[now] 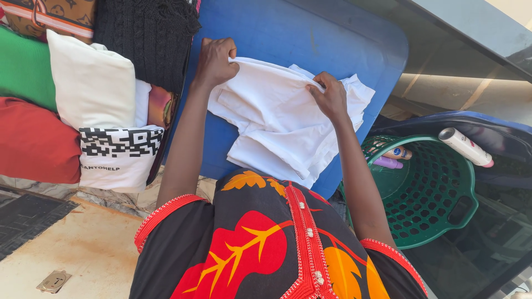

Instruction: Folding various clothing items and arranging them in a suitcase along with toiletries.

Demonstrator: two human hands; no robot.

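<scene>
**Two Hands, One White Garment**

Left hand (215,60) and right hand (331,97) each pinched the white garment (277,127), which lay at frame centre on one blue board (288,33). Right: one green basket (443,205) holding two tubes (390,158).

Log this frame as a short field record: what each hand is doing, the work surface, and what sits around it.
left hand: grips the far left edge of the white garment
right hand: pinches a fold on the garment's upper right part
garment: white, partly folded, lying flat
surface: blue board
left side: stack of folded textiles, red, green, white and black
right side: green perforated basket holding small bottles; a white tube lies beside its rim
</scene>
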